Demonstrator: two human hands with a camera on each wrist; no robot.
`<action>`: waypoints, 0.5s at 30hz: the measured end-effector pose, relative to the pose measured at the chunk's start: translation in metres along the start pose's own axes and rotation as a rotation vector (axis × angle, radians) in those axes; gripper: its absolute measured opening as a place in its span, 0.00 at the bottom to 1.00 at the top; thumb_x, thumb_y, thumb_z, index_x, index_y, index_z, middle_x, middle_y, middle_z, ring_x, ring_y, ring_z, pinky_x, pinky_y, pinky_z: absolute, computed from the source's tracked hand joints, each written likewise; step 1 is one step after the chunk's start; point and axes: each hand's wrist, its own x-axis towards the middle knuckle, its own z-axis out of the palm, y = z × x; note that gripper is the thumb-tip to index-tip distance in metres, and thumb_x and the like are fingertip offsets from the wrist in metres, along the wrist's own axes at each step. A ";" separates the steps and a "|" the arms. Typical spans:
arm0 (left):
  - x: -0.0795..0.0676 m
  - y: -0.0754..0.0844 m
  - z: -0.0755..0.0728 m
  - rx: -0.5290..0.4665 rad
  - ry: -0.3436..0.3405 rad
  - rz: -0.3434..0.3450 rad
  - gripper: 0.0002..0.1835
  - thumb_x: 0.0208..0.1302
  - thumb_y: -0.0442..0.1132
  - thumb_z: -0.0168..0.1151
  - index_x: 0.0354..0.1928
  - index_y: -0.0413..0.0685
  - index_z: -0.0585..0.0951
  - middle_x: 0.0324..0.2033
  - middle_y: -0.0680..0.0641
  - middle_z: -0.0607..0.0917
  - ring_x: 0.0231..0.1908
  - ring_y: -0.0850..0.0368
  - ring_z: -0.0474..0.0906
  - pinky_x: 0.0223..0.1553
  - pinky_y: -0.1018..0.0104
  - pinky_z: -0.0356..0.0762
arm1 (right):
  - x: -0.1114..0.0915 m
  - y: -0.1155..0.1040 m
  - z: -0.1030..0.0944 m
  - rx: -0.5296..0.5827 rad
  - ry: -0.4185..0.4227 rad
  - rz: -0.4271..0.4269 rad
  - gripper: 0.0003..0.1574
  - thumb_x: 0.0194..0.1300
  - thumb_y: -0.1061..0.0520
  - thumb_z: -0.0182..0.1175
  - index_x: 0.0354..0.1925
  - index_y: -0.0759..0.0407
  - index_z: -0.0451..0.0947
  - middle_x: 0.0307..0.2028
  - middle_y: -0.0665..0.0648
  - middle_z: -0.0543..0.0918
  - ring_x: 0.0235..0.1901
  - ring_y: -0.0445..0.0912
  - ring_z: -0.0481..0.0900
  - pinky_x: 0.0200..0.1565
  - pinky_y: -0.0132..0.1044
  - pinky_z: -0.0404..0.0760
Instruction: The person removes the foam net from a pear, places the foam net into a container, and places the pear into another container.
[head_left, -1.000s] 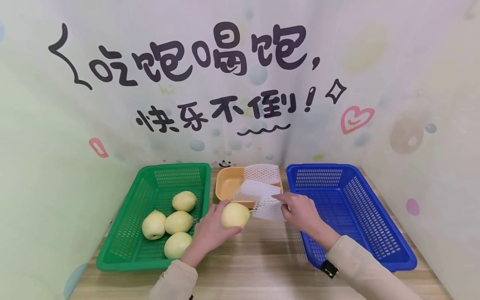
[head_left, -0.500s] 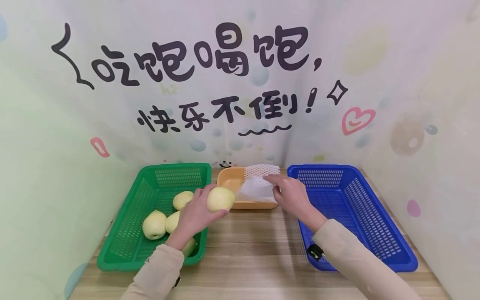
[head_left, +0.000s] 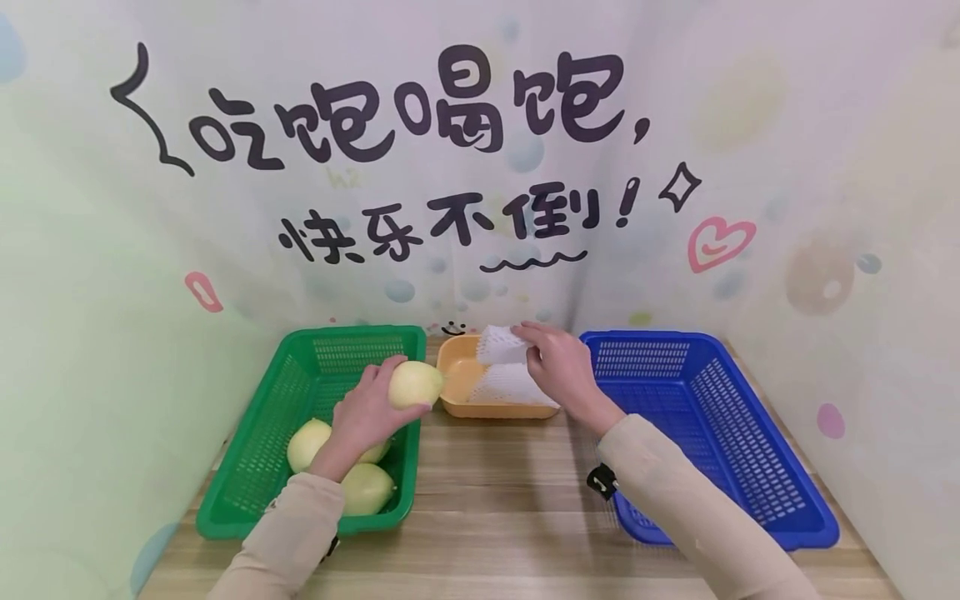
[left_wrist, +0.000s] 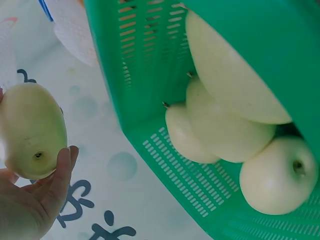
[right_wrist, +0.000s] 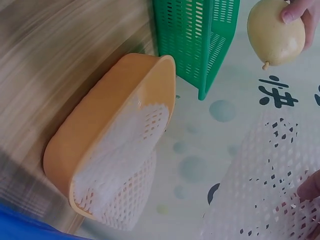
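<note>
My left hand (head_left: 363, 417) grips a pale yellow-green pear (head_left: 415, 385) above the right rim of the green basket (head_left: 258, 528). In the left wrist view this pear (left_wrist: 34, 125) shows its blossom end, with fingers curled under it. My right hand (head_left: 566, 367) pinches a white foam fruit net (head_left: 498, 343), raised over the back of the small orange tray (head_left: 495, 412). Up close in the right wrist view, the held net (right_wrist: 250, 185) hangs apart from the pear. More foam netting (head_left: 513, 385) lies in the tray, part of it draped past the rim.
Several pears (head_left: 367, 490) sit in the green basket, partly hidden behind my left arm. To the right stands a blue basket (head_left: 660, 336), its left side covered by my right forearm. Behind everything hangs a printed curtain (head_left: 450, 283). The wooden table (head_left: 487, 483) extends in front of the tray.
My left hand has carried the pear leftward and back, toward the green basket. My right hand has moved back and left, from in front of the tray to above it, lifting a foam net.
</note>
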 end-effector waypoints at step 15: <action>0.016 -0.038 -0.013 0.028 -0.024 -0.065 0.43 0.49 0.62 0.62 0.65 0.54 0.60 0.51 0.34 0.68 0.38 0.33 0.73 0.33 0.40 0.68 | 0.033 0.003 0.015 -0.031 -0.017 0.071 0.23 0.56 0.69 0.50 0.47 0.58 0.81 0.48 0.58 0.79 0.41 0.55 0.79 0.19 0.36 0.67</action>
